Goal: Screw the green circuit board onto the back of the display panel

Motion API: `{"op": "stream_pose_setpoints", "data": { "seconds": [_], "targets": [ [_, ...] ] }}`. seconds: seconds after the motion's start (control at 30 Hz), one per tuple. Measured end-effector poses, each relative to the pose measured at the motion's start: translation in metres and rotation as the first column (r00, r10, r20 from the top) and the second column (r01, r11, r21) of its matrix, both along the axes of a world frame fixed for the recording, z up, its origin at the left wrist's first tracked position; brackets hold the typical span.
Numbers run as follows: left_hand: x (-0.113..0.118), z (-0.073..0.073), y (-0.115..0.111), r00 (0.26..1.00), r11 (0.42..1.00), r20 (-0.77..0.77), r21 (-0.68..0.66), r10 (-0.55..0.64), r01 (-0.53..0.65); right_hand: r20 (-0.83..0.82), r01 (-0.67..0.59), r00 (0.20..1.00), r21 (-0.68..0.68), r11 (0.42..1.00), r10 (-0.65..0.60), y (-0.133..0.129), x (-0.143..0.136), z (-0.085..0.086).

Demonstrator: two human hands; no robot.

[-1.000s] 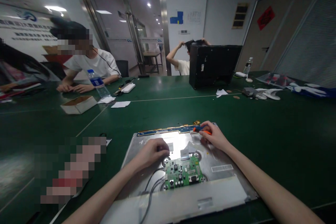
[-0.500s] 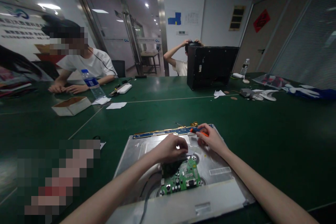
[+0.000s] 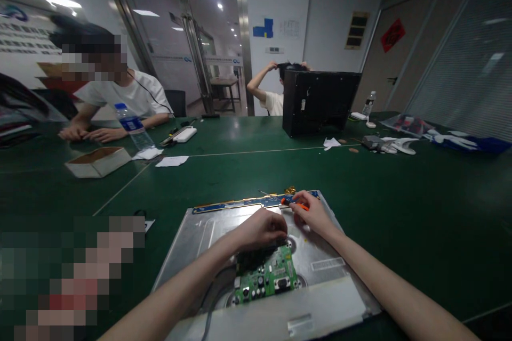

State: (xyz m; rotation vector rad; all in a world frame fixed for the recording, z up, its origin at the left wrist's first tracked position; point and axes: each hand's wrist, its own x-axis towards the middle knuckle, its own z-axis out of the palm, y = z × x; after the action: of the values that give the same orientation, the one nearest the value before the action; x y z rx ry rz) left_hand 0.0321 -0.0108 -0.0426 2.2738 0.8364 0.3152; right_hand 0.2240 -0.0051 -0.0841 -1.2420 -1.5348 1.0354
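Observation:
An opened display panel [image 3: 328,287] lies flat before me, its metal back facing up. My left hand [image 3: 266,228] is closed just above the top edge of the green circuit board [image 3: 266,274]; its fingertips pinch together, and whatever is between them is hidden. My right hand [image 3: 314,214] grips an orange-and-black screwdriver [image 3: 299,205] beside the blue circuit strip [image 3: 232,204] along the panel's far edge. A grey cable [image 3: 212,306] runs from the board toward me.
A black casing [image 3: 322,101] stands across the green table [image 3: 240,170]. At left are an open box [image 3: 98,162], a water bottle [image 3: 134,127] and paper [image 3: 172,161]. White gloves [image 3: 400,145] lie at far right. Two people sit opposite.
The view has shifted slightly, so the panel sits a little further left. My left hand covers the pale piece seen at its fingertips before. My right hand keeps the screwdriver.

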Motion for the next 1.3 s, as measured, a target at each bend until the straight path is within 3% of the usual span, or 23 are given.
{"op": "stream_pose_setpoints", "data": {
  "seconds": [0.6, 0.83, 1.07, 1.3],
  "targets": [
    [-0.004, -0.006, 0.0, 0.994, 0.992, 0.078, 0.105, -0.083, 0.075, -0.042, -0.051, 0.998, -0.004, 0.999, 0.051, 0.001, 0.013, -0.003],
    [-0.002, -0.011, -0.001, 0.993, 0.998, 0.1, 0.032, -0.064, 0.061, -0.028, -0.047, 0.998, 0.038, 0.998, 0.048, -0.001, 0.015, 0.0],
    [0.0, -0.013, 0.0, 0.991, 0.987, 0.047, 0.108, -0.123, 0.117, -0.005, -0.043, 0.999, 0.065, 0.997, 0.044, 0.001, 0.016, -0.008],
    [0.002, -0.013, -0.003, 0.994, 0.992, 0.048, 0.087, -0.094, 0.089, 0.017, -0.054, 0.998, 0.092, 0.994, 0.052, -0.003, 0.015, -0.001]
  ]
}}
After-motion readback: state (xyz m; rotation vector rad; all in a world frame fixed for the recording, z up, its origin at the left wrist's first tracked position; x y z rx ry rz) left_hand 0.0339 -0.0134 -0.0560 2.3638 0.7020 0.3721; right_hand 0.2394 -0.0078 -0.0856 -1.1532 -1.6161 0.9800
